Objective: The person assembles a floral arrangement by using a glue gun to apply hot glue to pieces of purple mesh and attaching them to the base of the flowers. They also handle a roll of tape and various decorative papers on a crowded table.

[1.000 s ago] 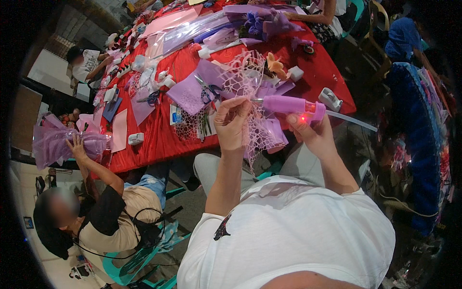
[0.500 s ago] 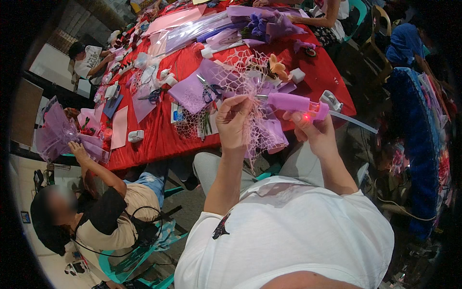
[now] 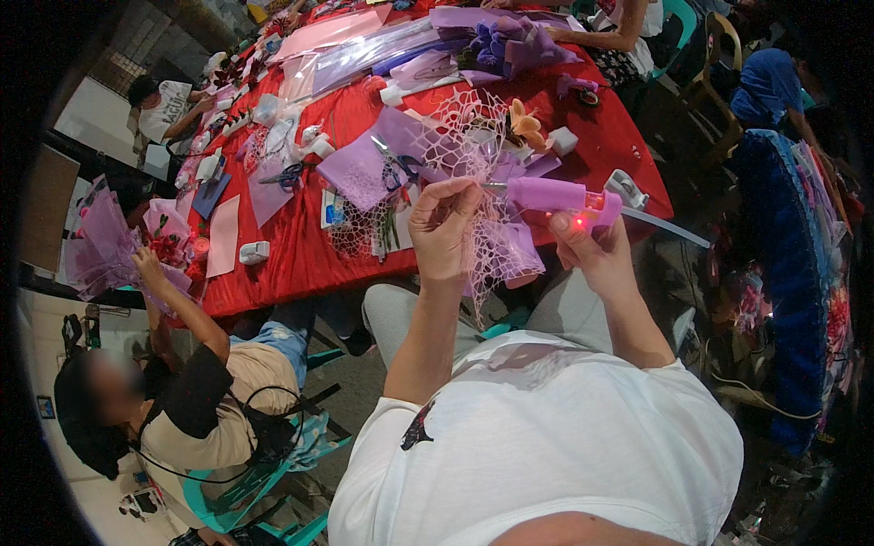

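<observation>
Your left hand [image 3: 443, 232] has its thumb and fingers pinched together on the pink netting [image 3: 484, 270], which spreads to the far side and hangs down to the near side of your fingers. Your right hand [image 3: 594, 257] is wrapped around the handle of the purple glue gun [image 3: 548, 195], its red light glowing by your thumb. The gun lies level, its metal nozzle pointing left at your left fingertips; you cannot tell whether they touch. A pale glue stick [image 3: 672, 228] juts out to the right from the gun's rear. Beyond your hands, on the red-covered surface [image 3: 608, 127], scissors [image 3: 393, 164] lie to the left on purple wrapping sheets [image 3: 350, 171], and an orange flower [image 3: 524, 126] sits on the far side of the gun. At far left, a co-worker's hand [image 3: 147, 267] touches a wrapped bouquet [image 3: 102, 244].
</observation>
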A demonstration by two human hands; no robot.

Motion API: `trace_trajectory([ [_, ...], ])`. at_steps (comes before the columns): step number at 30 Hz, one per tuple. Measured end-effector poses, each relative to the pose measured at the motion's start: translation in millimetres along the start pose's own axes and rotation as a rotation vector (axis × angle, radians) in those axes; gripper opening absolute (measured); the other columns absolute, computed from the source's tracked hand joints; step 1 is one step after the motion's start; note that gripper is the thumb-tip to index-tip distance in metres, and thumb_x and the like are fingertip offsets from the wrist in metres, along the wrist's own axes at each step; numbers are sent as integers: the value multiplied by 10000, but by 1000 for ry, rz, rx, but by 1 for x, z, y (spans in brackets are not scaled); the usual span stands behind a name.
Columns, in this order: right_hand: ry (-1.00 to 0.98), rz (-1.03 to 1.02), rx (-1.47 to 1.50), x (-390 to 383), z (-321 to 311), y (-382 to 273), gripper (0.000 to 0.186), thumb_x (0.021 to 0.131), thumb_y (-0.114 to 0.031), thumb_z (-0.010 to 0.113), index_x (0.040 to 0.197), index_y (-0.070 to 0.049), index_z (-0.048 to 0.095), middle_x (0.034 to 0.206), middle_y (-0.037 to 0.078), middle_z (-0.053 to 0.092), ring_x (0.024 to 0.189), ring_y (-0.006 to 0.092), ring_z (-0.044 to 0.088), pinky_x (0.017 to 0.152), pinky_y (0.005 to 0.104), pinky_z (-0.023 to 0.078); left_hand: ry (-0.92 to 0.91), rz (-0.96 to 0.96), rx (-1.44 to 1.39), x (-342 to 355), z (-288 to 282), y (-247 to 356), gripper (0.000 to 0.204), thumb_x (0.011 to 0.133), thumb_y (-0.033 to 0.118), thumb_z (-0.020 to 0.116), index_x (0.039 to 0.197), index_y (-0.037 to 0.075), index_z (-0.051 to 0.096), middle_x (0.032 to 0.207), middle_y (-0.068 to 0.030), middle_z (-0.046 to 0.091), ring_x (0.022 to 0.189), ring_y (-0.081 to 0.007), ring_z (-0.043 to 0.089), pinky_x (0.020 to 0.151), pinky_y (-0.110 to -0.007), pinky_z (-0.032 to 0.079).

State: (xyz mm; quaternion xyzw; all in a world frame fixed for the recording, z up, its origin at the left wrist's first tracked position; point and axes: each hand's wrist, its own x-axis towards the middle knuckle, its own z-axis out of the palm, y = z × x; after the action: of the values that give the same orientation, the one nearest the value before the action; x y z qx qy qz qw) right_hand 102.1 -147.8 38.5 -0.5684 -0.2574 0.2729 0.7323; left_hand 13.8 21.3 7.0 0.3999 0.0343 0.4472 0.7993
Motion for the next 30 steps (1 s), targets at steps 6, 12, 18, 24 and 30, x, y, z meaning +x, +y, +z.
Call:
trace_trajectory([
  [6, 37, -8, 1, -3, 5, -3, 188, 883, -177, 699, 1020, -61, 644, 697, -68, 559, 570, 23, 463, 480, 202, 331, -16, 7, -4, 1, -4, -4, 199, 813, -114, 652, 967, 11, 659, 938, -81, 686, 837, -116, 650, 774, -216, 524],
  [12, -23, -19, -9, -2, 2, -4, 202, 887, -167, 693, 1046, -50, 650, 754, -64, 590, 629, 20, 494, 527, 196, 365, 0, -5, -18, -2, 1, -1, 204, 813, -115, 650, 973, 11, 652, 944, -85, 685, 849, -118, 648, 776, -214, 520],
  [18, 5, -10, -18, 1, 2, -2, 193, 893, -172, 686, 1031, -39, 659, 784, -49, 610, 662, 31, 523, 548, 208, 394, 28, 94, 117, 0, 1, -2, 161, 842, -74, 637, 974, 18, 646, 925, -86, 672, 834, -147, 645, 698, -270, 544],
  [24, -65, 60, 141, 8, -6, 7, 191, 865, -123, 687, 1018, -15, 653, 829, 37, 661, 542, 55, 458, 471, 226, 324, 221, 59, 115, 8, -11, 0, 130, 860, 9, 664, 989, 26, 665, 914, -76, 675, 812, -150, 647, 688, -251, 525],
  [30, -109, 79, 396, 11, -10, -2, 226, 833, -94, 612, 1013, 42, 630, 856, 118, 672, 481, 94, 439, 454, 248, 335, 228, 38, 155, 11, -16, -1, 127, 878, 24, 649, 1005, 24, 658, 919, -74, 680, 806, -144, 648, 691, -258, 532],
])
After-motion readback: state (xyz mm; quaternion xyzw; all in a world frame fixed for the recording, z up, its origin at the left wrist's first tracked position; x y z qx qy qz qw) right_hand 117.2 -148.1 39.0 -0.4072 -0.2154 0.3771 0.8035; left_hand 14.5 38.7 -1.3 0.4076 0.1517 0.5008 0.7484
